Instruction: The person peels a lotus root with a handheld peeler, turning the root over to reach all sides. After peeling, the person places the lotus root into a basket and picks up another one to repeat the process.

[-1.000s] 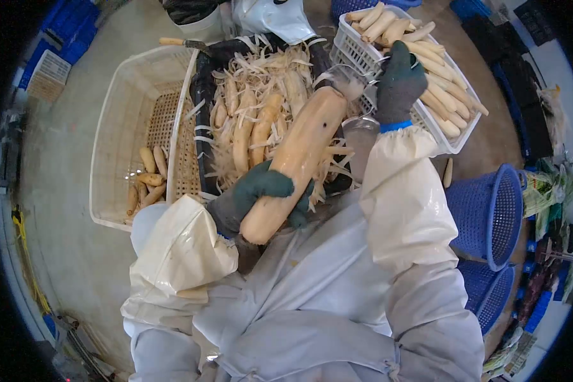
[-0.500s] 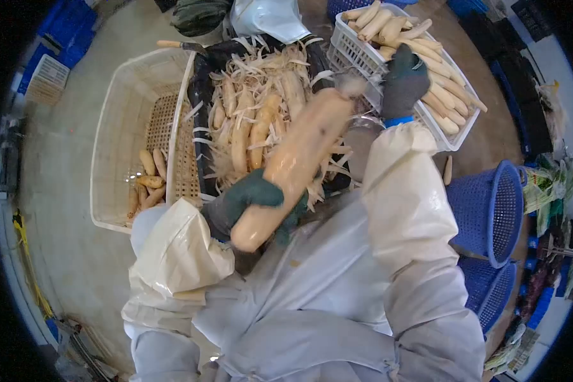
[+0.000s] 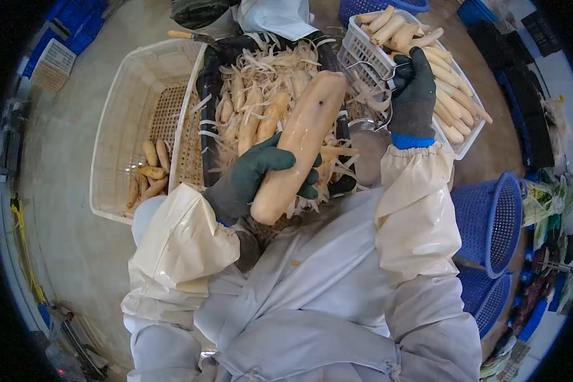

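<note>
My gloved left hand (image 3: 261, 172) is wrapped round a large pale root (image 3: 305, 134), which slants up to the right and has a few dark spots. In my gloved right hand (image 3: 414, 92) is the handle of a metal peeler (image 3: 383, 83), its head hung with peel, right of the root's upper end. Below the root, a black-lined tub (image 3: 209, 83) holds several roots among many peel strips (image 3: 267, 63).
A cream crate (image 3: 118, 114) at the left holds several small roots (image 3: 151, 170). A white crate (image 3: 366, 48) of pale roots stands at the upper right. Blue baskets (image 3: 484, 216) stand at the right. A wooden-handled tool (image 3: 184, 34) lies at the tub's back.
The root has moved slightly right and is held more upright. My right hand has shifted a little to the right, and the peeler now shows clearly, apart from the root.
</note>
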A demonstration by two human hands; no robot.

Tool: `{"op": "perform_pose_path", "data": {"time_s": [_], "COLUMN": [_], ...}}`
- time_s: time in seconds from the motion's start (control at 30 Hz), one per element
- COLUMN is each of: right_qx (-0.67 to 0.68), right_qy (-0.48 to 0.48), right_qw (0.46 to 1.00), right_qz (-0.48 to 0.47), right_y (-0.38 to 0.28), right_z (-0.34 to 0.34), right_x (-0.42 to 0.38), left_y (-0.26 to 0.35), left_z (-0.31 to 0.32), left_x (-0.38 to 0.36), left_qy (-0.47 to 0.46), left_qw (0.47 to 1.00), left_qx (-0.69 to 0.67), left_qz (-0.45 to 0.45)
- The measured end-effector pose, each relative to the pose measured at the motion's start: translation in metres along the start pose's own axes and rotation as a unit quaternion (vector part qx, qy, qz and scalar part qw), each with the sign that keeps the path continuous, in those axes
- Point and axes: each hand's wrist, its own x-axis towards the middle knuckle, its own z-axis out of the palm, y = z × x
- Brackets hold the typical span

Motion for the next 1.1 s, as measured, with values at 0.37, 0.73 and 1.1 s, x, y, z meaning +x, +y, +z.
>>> {"op": "perform_pose_path", "data": {"time_s": [0.37,0.73,1.1], "right_qx": [-0.523,-0.056,-0.506], "right_qy": [-0.031,0.048,-0.001], "right_qw": [0.694,0.997,0.756], "right_qz": [-0.494,0.021,-0.415], "right_y": [0.031,-0.022,0.02], "right_z": [-0.014,0.042,-0.025], "right_x": [0.018,-0.046,0.021], "left_y": [-0.009,-0.004,0.005], "left_z": [0.018,0.004,0.012], "left_x": [-0.013,-0.009,-0.023], "left_qy": [0.013,-0.002,-0.004], "left_qw": [0.994,0.994,0.991], "left_qx": [0.082,-0.048,-0.018], "left_qz": [-0.068,-0.094,-0.135]}}
